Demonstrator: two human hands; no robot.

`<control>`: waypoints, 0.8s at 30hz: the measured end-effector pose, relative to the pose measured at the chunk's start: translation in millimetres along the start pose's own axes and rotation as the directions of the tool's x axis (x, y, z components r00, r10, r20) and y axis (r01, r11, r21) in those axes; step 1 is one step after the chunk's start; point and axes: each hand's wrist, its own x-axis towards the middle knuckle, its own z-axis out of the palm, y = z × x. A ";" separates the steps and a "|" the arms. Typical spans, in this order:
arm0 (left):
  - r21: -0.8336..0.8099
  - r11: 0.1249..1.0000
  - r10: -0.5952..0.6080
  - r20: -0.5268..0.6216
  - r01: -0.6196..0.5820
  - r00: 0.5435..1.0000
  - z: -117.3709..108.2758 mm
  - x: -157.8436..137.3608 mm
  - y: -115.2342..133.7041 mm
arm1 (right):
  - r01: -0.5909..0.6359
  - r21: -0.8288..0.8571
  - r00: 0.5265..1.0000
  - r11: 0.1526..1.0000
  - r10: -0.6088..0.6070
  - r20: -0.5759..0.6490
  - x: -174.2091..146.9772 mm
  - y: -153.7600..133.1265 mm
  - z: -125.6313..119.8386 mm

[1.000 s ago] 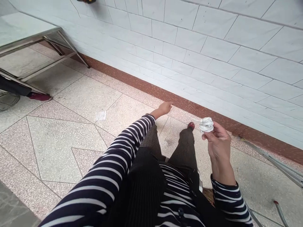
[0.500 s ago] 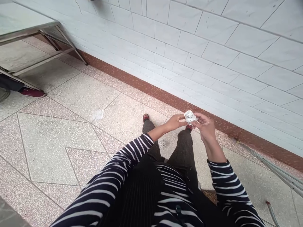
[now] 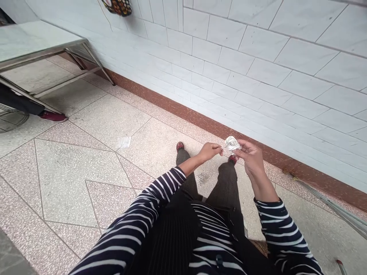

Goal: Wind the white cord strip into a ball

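Note:
A small white bundle (image 3: 231,143), coiled round like a rosette with thin dark lines on it, is held up in front of my legs. Whether it is paper, cloth or plastic I cannot tell. The fingers and thumb of my right hand (image 3: 252,154) grip its right side. On the other side my left hand (image 3: 210,151) is closed in a pinch on what looks like a thin strand or edge of the same bundle. My left fingertips sit slightly apart from the coil.
A white tiled wall (image 3: 258,76) runs along the front. At left stand a metal-framed table (image 3: 43,42) and another person's dark red shoe (image 3: 54,116). A white scrap (image 3: 124,142) and a tangle of strands (image 3: 203,177) lie on the floor. Metal poles (image 3: 329,202) lie at right.
My left hand has drawn away from the coil and now pinches at its left side. My right hand keeps its hold. The view has shifted slightly, showing more of the table.

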 end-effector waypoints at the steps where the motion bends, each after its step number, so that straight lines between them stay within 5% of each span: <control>1: 0.017 1.000 -0.009 -0.017 0.009 1.000 0.0 2.1 -0.2 | -0.002 0.006 1.000 1.000 0.002 0.005 -2.2 -1.9 2.2; 19: 0.243 0.970 0.029 0.003 -0.029 1.000 -15.3 2.7 -34.5 | 0.080 0.120 0.994 0.989 -0.071 -0.079 -8.4 -16.2 8.4; 22: 0.270 0.960 0.055 0.098 -0.080 0.994 -16.6 -18.7 -35.8 | 0.163 -0.002 0.980 0.987 -0.162 -0.113 7.3 -11.4 -1.1; 24: 0.317 0.941 0.067 0.169 -0.119 0.983 -18.9 -37.5 -30.3 | 0.200 -0.235 0.961 0.951 -0.237 -0.141 22.4 -0.5 -11.9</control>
